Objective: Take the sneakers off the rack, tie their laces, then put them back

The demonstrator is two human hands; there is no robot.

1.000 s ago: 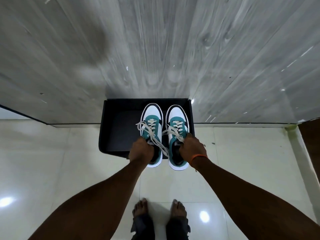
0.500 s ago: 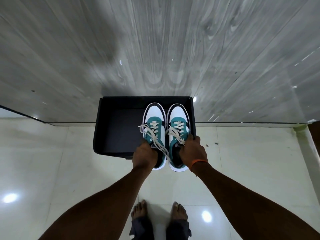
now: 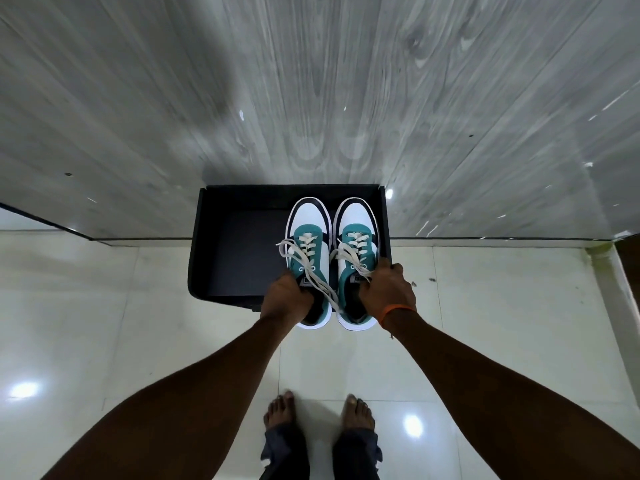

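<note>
— Wall panelling (image 3: 311, 81) fills most of the view, grey and wood-grained, with the pale tiled floor (image 3: 104, 323) below it. What sits between?

— A black open rack (image 3: 235, 258), standing against the wall's foot. The sneakers (image 3: 308, 230) stand side by side in its right half, toes to the wall, heels overhanging the front edge.

— And the hands?

— Left hand (image 3: 287, 296) is closed around the left shoe's collar, right hand (image 3: 386, 289) likewise on the right shoe, fingers (image 3: 391, 268) curled over its outer side.

— The laces (image 3: 318, 282)?

— Loose; one trails across the gap between the shoes.

— So which step?

— I judge the lifting-out, since nothing looks tied. Next calls for raising both clear, minding the rack's right wall just beside the right shoe and the dangling lace. Bare feet (image 3: 356, 410) stand well apart from it.
</note>
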